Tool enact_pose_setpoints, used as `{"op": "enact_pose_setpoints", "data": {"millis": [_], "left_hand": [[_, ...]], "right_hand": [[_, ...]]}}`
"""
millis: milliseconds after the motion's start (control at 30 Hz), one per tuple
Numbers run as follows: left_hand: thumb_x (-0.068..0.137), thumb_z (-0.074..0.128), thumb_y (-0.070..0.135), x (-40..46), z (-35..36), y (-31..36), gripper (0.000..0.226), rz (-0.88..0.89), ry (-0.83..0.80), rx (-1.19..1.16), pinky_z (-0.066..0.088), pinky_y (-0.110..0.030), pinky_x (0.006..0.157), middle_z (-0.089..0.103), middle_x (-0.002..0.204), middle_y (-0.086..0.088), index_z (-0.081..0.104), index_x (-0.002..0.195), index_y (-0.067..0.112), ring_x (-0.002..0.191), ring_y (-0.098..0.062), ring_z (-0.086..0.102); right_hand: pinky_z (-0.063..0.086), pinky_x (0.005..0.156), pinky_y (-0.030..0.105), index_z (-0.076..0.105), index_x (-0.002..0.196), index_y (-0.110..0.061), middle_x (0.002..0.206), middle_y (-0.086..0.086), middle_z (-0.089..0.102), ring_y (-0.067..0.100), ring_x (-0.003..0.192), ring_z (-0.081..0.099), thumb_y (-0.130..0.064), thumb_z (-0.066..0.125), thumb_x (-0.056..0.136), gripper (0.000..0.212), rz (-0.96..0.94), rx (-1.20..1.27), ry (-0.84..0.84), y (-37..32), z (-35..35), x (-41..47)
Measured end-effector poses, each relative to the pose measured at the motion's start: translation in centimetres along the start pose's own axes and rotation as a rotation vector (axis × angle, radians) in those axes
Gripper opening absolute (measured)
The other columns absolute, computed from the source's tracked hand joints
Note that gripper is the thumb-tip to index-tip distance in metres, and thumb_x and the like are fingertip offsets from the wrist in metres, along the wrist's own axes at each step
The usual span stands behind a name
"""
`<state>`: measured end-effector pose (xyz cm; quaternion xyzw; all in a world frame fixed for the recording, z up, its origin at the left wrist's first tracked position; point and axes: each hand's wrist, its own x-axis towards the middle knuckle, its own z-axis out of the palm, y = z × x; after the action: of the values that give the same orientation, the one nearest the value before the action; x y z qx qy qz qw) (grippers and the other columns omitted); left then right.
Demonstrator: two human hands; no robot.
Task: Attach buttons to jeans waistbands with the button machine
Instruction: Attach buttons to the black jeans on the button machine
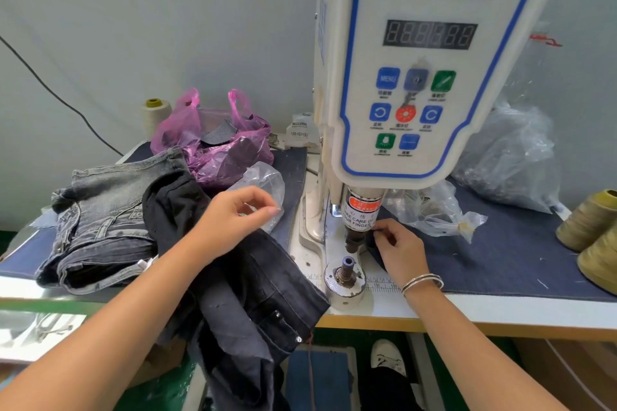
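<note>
The right hand (397,248) sits just beside the punch head (359,220) of the servo button machine (430,60), its thumb and forefinger pinched narrow on something small and dark at the tip; it looks like a button or a scrap of denim, but it is too small to tell. The lower die post (347,269) stands bare just below and to the left of those fingers, with no cloth over it.

The left hand (233,220) hovers above the dark jeans (263,297), fingers loosely curled, thumb and forefinger close together, and I cannot tell whether they hold anything. The jeans lie under and in front of that hand, draped off the table edge (500,314); a grey washed pair (107,210) lies folded beyond its knuckles.

The chief risk is the right fingertips so close under the punch: a pedal press now could catch them, as the warning label says. A badly seated piece would likely set crooked. The hanging jeans could also slide off, dragging the waistband out of line.
</note>
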<state>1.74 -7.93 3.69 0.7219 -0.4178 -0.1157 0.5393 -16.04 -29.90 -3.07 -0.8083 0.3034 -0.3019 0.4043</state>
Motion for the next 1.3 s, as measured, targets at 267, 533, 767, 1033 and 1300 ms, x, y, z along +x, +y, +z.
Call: {"op": "enact_pose_setpoints", "data": {"millis": [267, 533, 767, 1033, 1300], "left_hand": [[0.084, 0.071, 0.018, -2.0, 5.5, 3.6, 0.022, 0.186, -0.354, 0.236, 0.043, -0.01, 0.07, 0.066, 0.083, 0.02, 0.065, 0.077, 0.039, 0.078, -0.002, 0.061], [0.085, 0.069, 0.03, -0.9, 7.2, 4.8, 0.022, 0.267, -0.369, 0.522, 0.042, -0.017, 0.062, 0.051, 0.066, 0.022, 0.054, 0.07, 0.038, 0.073, 0.003, 0.053], [0.084, 0.067, 0.033, -0.3, 7.1, 5.4, 0.022, 0.271, -0.365, 0.662, 0.027, -0.008, 0.056, 0.044, 0.063, 0.024, 0.053, 0.069, 0.038, 0.067, 0.012, 0.046], [0.086, 0.062, 0.036, 0.3, 7.2, 6.1, 0.017, 0.313, -0.378, 0.82, 0.034, -0.017, 0.061, 0.061, 0.078, 0.01, 0.071, 0.083, 0.021, 0.077, -0.013, 0.059], [0.087, 0.061, 0.035, 0.2, 7.5, 6.1, 0.02, 0.331, -0.348, 0.843, 0.031, -0.013, 0.058, 0.066, 0.08, 0.005, 0.07, 0.08, 0.018, 0.076, -0.015, 0.059]], "right_hand": [[0.038, 0.064, -0.001, 0.062, 0.085, -0.034, 0.079, -0.021, 0.061, -0.006, 0.075, 0.056, -0.005, 0.056, 0.092, 0.03, 0.001, 0.017, 0.007, 0.0, -0.1, -0.1], [0.038, 0.066, -0.001, 0.064, 0.087, -0.03, 0.081, -0.021, 0.062, -0.01, 0.073, 0.057, -0.004, 0.056, 0.092, 0.028, -0.004, 0.047, 0.006, 0.0, -0.2, -0.1], [0.04, 0.064, 0.0, 0.064, 0.086, -0.033, 0.081, -0.019, 0.063, -0.002, 0.07, 0.056, -0.006, 0.056, 0.092, 0.029, -0.002, 0.048, 0.005, 0.3, -0.1, 0.0], [0.04, 0.064, 0.0, 0.064, 0.086, -0.034, 0.082, -0.019, 0.063, -0.009, 0.073, 0.058, -0.005, 0.056, 0.092, 0.031, -0.004, 0.051, 0.002, 0.4, -0.1, 0.0], [0.041, 0.064, 0.001, 0.063, 0.083, -0.038, 0.081, -0.019, 0.064, -0.008, 0.073, 0.058, -0.005, 0.057, 0.091, 0.034, 0.0, 0.063, 0.016, 0.6, 0.0, 0.0]]}}
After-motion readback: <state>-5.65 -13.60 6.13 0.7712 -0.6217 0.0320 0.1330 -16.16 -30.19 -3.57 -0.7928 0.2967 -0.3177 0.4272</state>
